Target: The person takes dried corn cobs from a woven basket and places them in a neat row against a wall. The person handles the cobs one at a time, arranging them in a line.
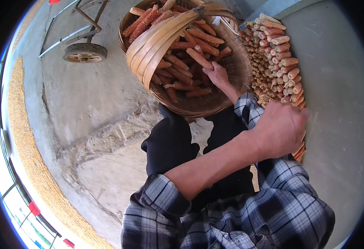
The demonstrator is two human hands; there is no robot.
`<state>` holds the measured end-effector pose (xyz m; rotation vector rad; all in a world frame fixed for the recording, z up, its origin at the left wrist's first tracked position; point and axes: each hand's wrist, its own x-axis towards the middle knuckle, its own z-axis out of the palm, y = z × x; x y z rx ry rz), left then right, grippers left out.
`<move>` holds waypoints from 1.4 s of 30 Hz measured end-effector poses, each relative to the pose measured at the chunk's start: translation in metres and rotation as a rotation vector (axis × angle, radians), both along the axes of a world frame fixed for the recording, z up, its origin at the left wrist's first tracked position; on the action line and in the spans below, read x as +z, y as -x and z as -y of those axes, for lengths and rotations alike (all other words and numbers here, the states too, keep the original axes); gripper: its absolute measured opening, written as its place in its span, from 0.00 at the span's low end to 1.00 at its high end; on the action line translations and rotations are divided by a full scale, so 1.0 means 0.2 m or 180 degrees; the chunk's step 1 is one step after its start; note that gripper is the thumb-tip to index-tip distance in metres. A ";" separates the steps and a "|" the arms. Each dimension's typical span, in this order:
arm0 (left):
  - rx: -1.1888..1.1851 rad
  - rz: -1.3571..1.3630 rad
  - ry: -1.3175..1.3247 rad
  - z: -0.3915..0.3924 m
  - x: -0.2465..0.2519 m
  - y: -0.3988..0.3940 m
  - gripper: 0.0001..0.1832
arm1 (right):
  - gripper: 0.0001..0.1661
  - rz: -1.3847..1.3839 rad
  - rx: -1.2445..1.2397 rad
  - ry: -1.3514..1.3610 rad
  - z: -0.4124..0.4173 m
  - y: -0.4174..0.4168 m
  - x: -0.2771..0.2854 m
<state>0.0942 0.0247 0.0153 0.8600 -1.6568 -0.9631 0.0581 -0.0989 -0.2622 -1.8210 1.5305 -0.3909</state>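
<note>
My right hand point(218, 75) reaches into a woven bamboo basket point(236, 71) and grips the near end of a bare corn cob point(199, 58). Beneath it, many reddish shelled cobs point(202, 93) lie loose inside the basket. A broad split-bamboo handle point(157, 46) arches over the top. My left forearm crosses in front of my body, bringing my left hand point(280, 129) over the near part of a stack of corn cobs point(275, 62) against the wall. The left fingers are curled, and their far side is hidden, so whether they hold a cob does not show.
A metal frame with a wheel point(84, 53) stands on the concrete floor at upper left. A raised, rough concrete edge point(107, 137) runs across the floor left of my legs. The smooth wall point(334, 93) rises at right. Yellow grain point(32, 149) is spread along the far left.
</note>
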 end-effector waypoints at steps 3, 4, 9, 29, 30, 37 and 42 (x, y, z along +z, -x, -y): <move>-0.0017 -0.0103 0.0007 -0.01 -0.01 0.00 0.06 | 0.30 -0.0293 0.0017 -0.0285 0.02 -0.05 -0.07; -0.0046 -0.0134 0.0018 -0.01 -0.01 0.00 0.06 | 0.33 -0.0409 0.0055 -0.0065 0.02 -0.08 -0.08; 0.0017 -0.0081 0.0045 0.00 -0.01 -0.03 0.06 | 0.43 -0.0881 0.0156 -0.0013 0.01 -0.13 -0.05; -0.0031 0.0056 0.0129 -0.02 -0.04 -0.02 0.07 | 0.51 -0.0655 0.1220 0.0194 -0.12 -0.36 0.01; -0.0037 0.0122 0.0126 -0.02 -0.05 -0.03 0.07 | 0.50 -0.0790 0.1155 -0.0085 -0.12 -0.38 0.03; 0.0109 0.0038 -0.0163 0.05 -0.01 -0.06 0.08 | 0.45 -0.0026 0.0771 -0.0825 -0.08 -0.27 0.06; -0.0098 -0.0089 -0.0011 0.00 -0.02 0.01 0.10 | 0.42 0.0094 0.0666 -0.0056 -0.16 -0.32 -0.02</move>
